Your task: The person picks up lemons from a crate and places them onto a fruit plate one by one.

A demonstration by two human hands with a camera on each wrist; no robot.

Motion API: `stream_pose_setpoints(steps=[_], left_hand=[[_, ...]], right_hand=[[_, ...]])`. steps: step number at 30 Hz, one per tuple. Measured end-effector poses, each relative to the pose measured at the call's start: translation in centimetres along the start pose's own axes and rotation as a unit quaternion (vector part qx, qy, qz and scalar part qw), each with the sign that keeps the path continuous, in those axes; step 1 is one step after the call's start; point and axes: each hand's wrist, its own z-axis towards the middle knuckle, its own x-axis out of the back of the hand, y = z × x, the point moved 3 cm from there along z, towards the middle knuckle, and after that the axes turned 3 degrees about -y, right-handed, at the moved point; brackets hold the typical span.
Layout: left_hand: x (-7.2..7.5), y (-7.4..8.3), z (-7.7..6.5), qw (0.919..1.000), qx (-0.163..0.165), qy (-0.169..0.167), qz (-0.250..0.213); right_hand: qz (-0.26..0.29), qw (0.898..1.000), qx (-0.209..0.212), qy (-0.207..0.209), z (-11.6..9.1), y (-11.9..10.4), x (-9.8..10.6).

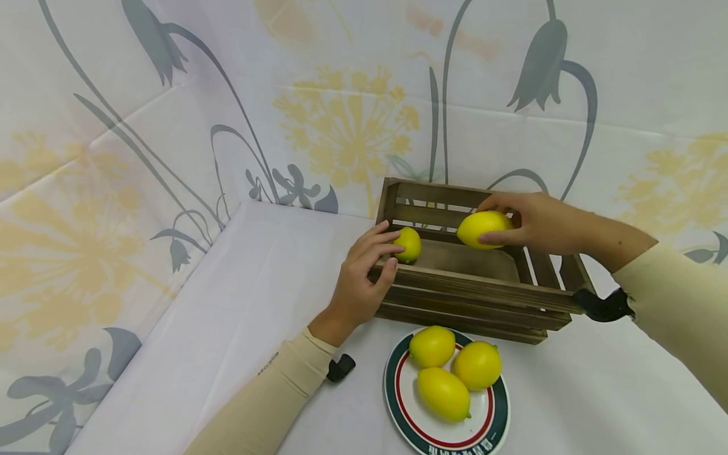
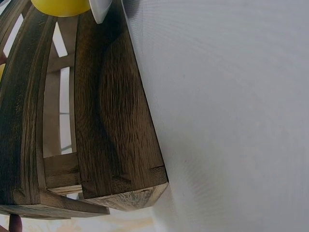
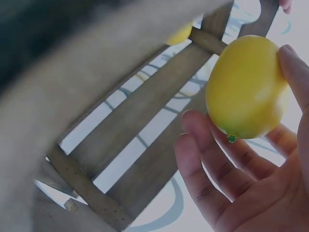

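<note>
My right hand [image 1: 548, 221] holds a yellow lemon [image 1: 478, 229] between thumb and fingers, above the inside of a brown slatted wooden crate [image 1: 466, 282]. The right wrist view shows this lemon [image 3: 246, 87] with its green stem end pointing down, the crate's slats behind it. A second lemon [image 1: 411, 246] lies inside the crate at its left end. Over that end my left hand [image 1: 361, 275] rests, fingers loosely extended beside this lemon and thumb near the front rim. The left wrist view shows the crate's front slats [image 2: 116, 111] and one fingertip at the lower left.
In front of the crate stands a round white plate [image 1: 390, 385] with a dark green rim and red ring. On it lie three lemons [image 1: 443, 395]. A white cloth [image 1: 227, 316] covers the table, and a flower-patterned sheet [image 1: 352, 38] hangs behind the crate.
</note>
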Motion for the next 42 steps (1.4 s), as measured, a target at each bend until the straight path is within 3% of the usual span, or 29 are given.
stream_pose_setpoints(steps=[10,22,42], left_hand=[[-0.1,0.1,0.1,1.0000,-0.002,0.003,-0.001],[-0.1,0.2,0.2,0.9999,-0.012,0.009,-0.005],[0.0,0.1,0.1,1.0000,0.001,0.004,-0.008]], right_hand=[[-0.004,0.999,0.019,0.031,-0.5,-0.4,-0.4],[-0.006,0.999,0.021,0.043,-0.6,-0.6,-0.5],[0.010,0.998,0.031,0.051,-0.6,-0.6,-1.2]])
